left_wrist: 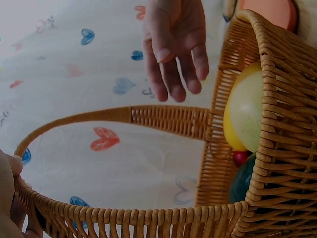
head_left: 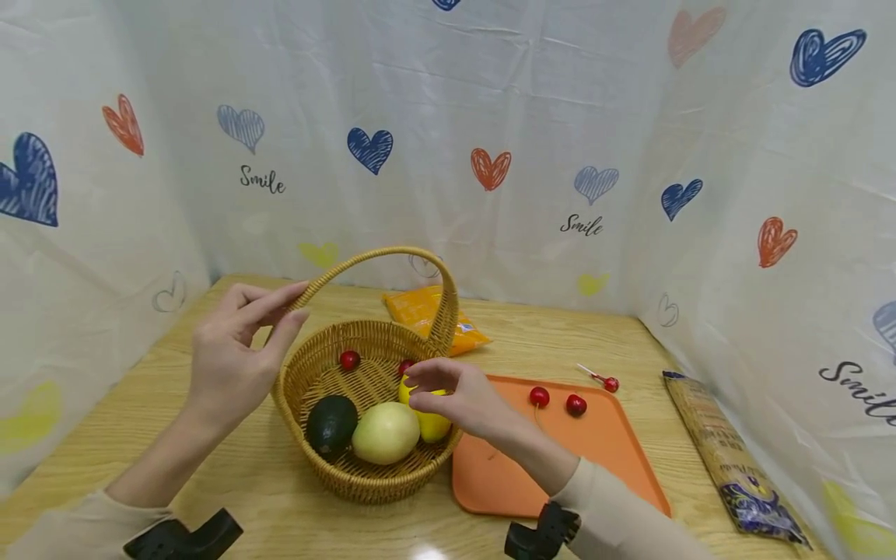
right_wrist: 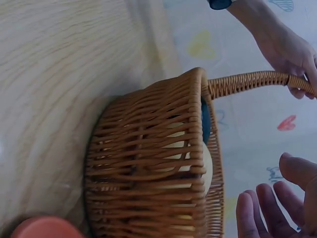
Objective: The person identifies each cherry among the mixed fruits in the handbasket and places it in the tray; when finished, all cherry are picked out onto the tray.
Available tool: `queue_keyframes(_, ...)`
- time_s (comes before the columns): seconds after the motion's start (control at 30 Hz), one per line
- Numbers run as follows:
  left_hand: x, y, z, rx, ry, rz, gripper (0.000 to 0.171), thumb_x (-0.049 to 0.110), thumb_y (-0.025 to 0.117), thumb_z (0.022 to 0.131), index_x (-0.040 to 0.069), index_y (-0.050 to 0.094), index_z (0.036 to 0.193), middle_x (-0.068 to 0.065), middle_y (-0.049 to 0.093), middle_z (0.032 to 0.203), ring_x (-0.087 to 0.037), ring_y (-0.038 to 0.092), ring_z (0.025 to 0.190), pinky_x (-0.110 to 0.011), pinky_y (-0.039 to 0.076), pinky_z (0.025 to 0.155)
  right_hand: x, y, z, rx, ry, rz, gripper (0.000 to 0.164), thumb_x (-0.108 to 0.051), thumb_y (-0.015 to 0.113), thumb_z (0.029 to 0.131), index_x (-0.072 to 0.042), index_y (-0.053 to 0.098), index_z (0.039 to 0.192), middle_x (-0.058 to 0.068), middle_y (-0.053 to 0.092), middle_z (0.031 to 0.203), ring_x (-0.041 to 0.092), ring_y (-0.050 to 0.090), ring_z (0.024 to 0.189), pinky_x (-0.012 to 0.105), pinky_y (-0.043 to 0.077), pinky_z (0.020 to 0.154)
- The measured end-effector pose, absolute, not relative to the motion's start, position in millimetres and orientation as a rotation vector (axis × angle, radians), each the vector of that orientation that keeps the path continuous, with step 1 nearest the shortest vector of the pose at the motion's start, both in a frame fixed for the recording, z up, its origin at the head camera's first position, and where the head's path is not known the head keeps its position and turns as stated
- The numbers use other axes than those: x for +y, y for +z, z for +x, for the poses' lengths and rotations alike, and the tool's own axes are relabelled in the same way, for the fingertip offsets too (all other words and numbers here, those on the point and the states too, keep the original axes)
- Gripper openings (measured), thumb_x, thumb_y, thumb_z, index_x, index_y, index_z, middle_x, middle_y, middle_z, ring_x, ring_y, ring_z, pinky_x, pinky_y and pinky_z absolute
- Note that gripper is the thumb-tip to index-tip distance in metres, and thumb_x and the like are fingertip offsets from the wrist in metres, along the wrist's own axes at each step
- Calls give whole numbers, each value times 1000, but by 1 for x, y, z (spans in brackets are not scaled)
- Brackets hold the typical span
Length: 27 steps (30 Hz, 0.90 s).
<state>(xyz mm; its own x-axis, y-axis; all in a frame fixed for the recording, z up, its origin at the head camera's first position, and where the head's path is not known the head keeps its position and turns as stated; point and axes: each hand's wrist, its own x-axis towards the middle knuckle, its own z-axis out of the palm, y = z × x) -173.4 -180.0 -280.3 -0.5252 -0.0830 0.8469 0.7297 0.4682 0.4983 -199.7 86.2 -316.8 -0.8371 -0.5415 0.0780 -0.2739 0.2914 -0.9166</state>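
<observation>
My left hand grips the arched handle of a wicker basket on its left side; the right wrist view also shows those fingers round the handle. The basket holds a dark green avocado-like fruit, a pale green oval fruit, yellow fruit and small red cherries. Above the basket's right rim hovers my right hand, its fingers loosely bent with nothing in them. That hand partly hides the yellow fruit. In the left wrist view its fingers look relaxed.
An orange tray lies right of the basket, bearing two cherries. Beyond its far edge is a red lollipop. An orange packet lies behind the basket; a long brown-and-purple packet is at the right, beside the curtain.
</observation>
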Motion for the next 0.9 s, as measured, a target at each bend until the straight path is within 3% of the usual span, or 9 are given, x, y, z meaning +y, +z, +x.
queue_keyframes(0.23,-181,-281,-173,-1835,-1174,-548,34,-16,69,76,-4,69,108,-6,52,87,-2,55,80,-8,48,76,52,-315,-221,2321,-1599,-729,33,-16,68,86,-8,63,119,6,64,111,15,60,99,28,52,84)
queue_keyframes(0.43,-181,-281,-173,-1837,-1167,-551,35,-16,69,76,-3,69,108,-5,52,87,-2,55,80,-8,48,76,32,-314,-233,2421,-1517,-697,31,-21,70,86,-13,65,116,1,65,108,11,61,94,28,52,81)
queue_keyframes(0.9,-181,-281,-172,-1851,-1147,-540,34,-13,70,77,-2,69,109,-4,51,86,-2,54,79,-6,47,73,-5,-317,-254,2606,-1377,-632,31,-22,70,86,-10,66,115,-4,65,100,10,61,89,25,53,74)
